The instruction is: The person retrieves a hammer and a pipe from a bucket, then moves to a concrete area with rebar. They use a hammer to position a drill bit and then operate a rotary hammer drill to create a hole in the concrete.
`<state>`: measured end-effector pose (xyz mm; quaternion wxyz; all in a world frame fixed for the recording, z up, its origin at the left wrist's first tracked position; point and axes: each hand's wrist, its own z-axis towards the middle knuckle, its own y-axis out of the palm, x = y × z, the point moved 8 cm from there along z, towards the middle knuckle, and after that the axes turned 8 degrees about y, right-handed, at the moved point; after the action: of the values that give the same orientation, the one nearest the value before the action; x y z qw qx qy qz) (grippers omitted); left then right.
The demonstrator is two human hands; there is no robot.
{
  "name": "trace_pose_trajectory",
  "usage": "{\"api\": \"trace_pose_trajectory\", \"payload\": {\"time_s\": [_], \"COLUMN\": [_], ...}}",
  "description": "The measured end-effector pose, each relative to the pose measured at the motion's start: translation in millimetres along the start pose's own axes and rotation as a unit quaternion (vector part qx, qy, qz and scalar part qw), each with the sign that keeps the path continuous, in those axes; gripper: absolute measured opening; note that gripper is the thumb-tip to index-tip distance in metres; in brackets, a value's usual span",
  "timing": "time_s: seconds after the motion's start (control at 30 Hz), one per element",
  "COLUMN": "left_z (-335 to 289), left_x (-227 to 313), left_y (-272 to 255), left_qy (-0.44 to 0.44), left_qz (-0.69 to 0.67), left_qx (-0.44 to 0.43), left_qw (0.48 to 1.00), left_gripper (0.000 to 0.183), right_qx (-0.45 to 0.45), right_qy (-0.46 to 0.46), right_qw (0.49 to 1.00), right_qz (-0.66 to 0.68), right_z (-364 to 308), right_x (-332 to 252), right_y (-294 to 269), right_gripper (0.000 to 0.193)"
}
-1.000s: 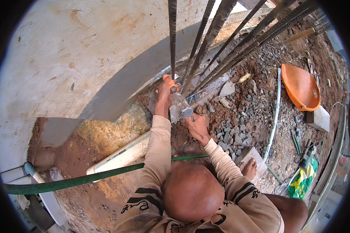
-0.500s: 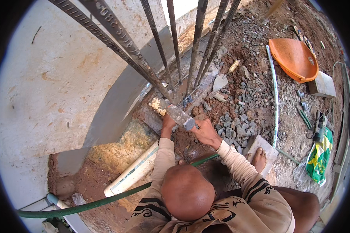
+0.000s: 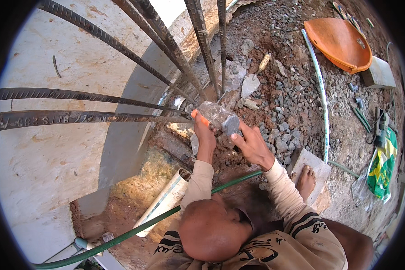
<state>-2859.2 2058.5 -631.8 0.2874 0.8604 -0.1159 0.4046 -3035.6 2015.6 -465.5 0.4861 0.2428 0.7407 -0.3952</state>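
A thick, dusty grey cylinder-shaped piece (image 3: 218, 116) with a dark, flattened end is held between my two hands. I cannot tell its exact kind. My left hand (image 3: 204, 135) has its fingers closed at the left end, where a patch of bright orange shows. My right hand (image 3: 253, 143) grips beside the dark end, its thumb pressed near the face and its other fingers partly hidden. Just behind the piece stand several ribbed steel bars (image 3: 157, 36), rising from the ground near the wall. Under the hands lies broken, muddy soil.
A trowel (image 3: 250, 85) lies on gravel (image 3: 281, 139) beyond my hands. A white pipe (image 3: 318, 90) and an orange basin (image 3: 339, 42) are at right. A green hose (image 3: 121, 240) crosses a cut pipe (image 3: 164, 202) before my arms. My foot rests on a block (image 3: 319, 180).
The view has shifted, and the steel bars now fan out further left. Both hands still hold the grey piece, which has tilted so that its dark end faces more toward the camera.
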Motion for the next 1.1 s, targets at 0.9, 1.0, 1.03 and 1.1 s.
{"api": "trace_pose_trajectory", "payload": {"time_s": [0.9,1.0,1.03,1.1], "left_z": [83,81,80,79], "left_x": [79,78,78,85], "left_y": [35,37,37,27], "left_qy": [0.058,0.060,0.076,0.116], "left_qz": [-0.126,-0.169,-0.172,-0.175], "left_qx": [0.118,0.145,0.139,0.132], "left_qw": [0.983,0.973,0.972,0.969], "left_gripper": [0.028,0.029,0.029,0.028], "right_qx": [0.081,0.117,0.118,0.100], "right_qy": [-0.128,-0.079,-0.055,-0.026], "right_qw": [0.969,0.986,0.989,0.992], "right_qz": [0.194,0.094,0.067,0.071], "right_z": [46,70,78,78], "right_x": [53,54,53,30], "right_y": [87,93,94,93], "right_gripper": [0.053,0.054,0.054,0.054]}}
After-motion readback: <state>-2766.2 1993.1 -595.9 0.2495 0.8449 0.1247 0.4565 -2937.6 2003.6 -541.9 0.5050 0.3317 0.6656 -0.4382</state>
